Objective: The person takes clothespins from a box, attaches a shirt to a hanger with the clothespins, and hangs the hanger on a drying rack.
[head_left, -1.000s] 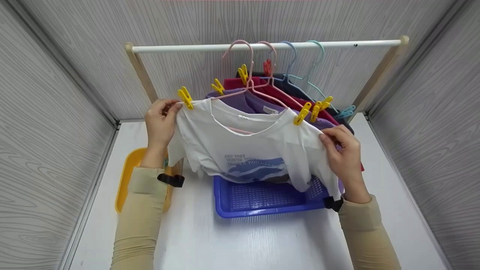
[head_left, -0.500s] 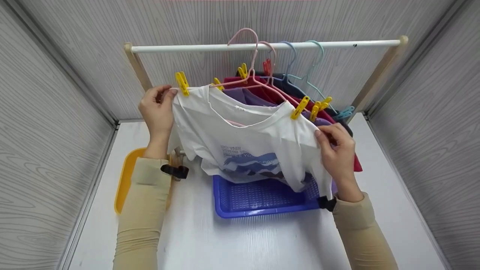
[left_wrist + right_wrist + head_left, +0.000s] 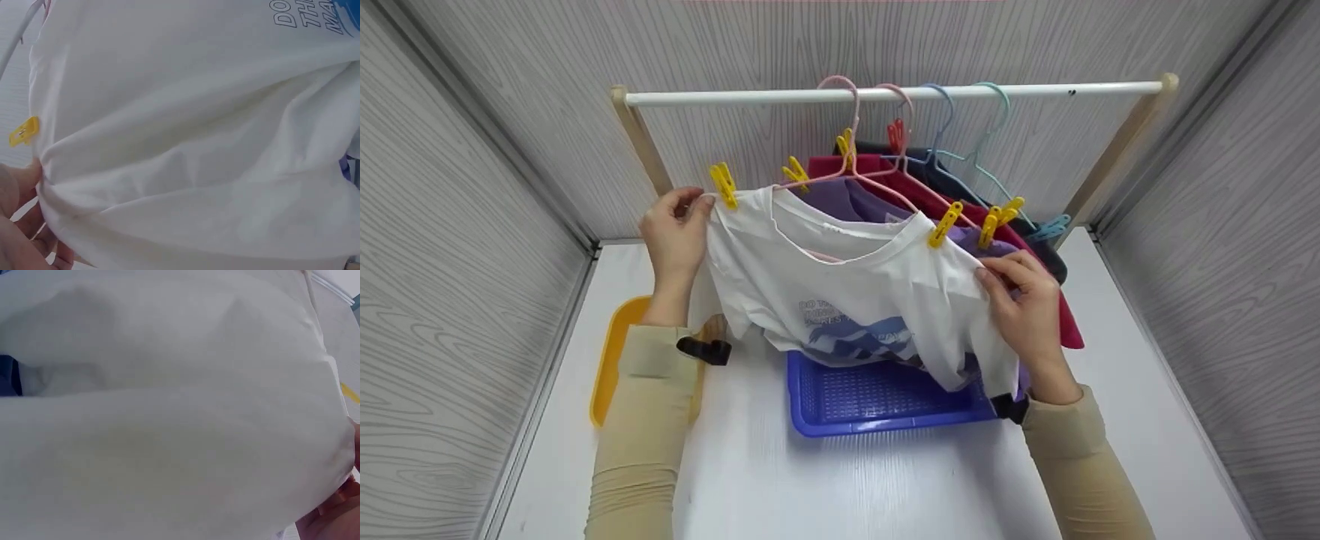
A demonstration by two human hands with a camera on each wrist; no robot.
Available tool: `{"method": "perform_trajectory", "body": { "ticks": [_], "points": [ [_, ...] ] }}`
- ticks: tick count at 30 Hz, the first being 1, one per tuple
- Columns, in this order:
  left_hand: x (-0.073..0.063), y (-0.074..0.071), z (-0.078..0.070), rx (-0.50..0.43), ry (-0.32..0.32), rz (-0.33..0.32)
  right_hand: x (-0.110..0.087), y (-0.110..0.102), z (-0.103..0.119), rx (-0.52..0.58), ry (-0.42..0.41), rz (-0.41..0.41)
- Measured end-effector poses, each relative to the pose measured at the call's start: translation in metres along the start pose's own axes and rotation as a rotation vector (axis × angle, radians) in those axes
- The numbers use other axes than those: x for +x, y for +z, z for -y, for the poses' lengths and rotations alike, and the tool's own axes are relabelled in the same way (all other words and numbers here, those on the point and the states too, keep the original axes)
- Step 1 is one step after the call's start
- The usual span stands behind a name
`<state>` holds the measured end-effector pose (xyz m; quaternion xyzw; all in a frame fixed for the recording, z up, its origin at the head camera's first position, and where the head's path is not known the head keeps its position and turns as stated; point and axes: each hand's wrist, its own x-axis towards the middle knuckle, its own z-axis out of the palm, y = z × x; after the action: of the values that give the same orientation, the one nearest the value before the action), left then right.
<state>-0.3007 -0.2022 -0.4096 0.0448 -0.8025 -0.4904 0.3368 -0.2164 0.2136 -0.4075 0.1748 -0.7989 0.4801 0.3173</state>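
Observation:
A white T-shirt [image 3: 877, 289] with a blue print hangs on a pink hanger [image 3: 853, 139]. Yellow clothespins [image 3: 723, 186] clip it at both shoulders. My left hand [image 3: 673, 234] pinches the left sleeve's upper edge between thumb and fingers, just outside a clothespin [image 3: 24, 131] in the left wrist view. On the other side my right hand [image 3: 1027, 307] pinches the right sleeve; in the right wrist view the shirt [image 3: 185, 422] covers most of the picture. The hanger's hook lies over the white rod [image 3: 712, 97], its tip hidden behind the rod.
Further right on the rod hang a purple shirt [image 3: 840, 196], a crimson garment [image 3: 1069, 319] and dark clothing, on pink, blue and green hangers with clothespins. Below stands a blue basket [image 3: 885, 427]. A yellow tray [image 3: 615, 356] lies beside my left forearm.
The shirt and hanger rose, then came down slightly further left. The hook's tip was in front of the rod and is now behind it. Both hands kept their pinch on the sleeves.

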Motion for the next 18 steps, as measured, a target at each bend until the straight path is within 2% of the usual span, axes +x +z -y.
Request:
{"method": "perform_trajectory", "body": {
  "ticks": [4,7,10,14,18],
  "points": [
    [-0.002,-0.001,0.009,0.097,-0.041,0.180,-0.002,0.000,-0.016,-0.029,0.002,0.019],
    [-0.005,-0.002,0.014,0.135,-0.051,0.273,-0.003,-0.001,-0.021,-0.069,-0.001,0.048],
    [-0.010,-0.002,0.018,0.160,-0.036,0.321,-0.004,-0.003,-0.024,-0.127,-0.006,0.079],
    [-0.019,-0.004,0.021,0.206,0.017,0.382,-0.005,-0.005,-0.026,-0.198,-0.011,0.111],
    [-0.029,-0.008,0.022,0.256,0.046,0.435,-0.007,-0.010,-0.028,-0.223,-0.031,0.145]
  ]
}}
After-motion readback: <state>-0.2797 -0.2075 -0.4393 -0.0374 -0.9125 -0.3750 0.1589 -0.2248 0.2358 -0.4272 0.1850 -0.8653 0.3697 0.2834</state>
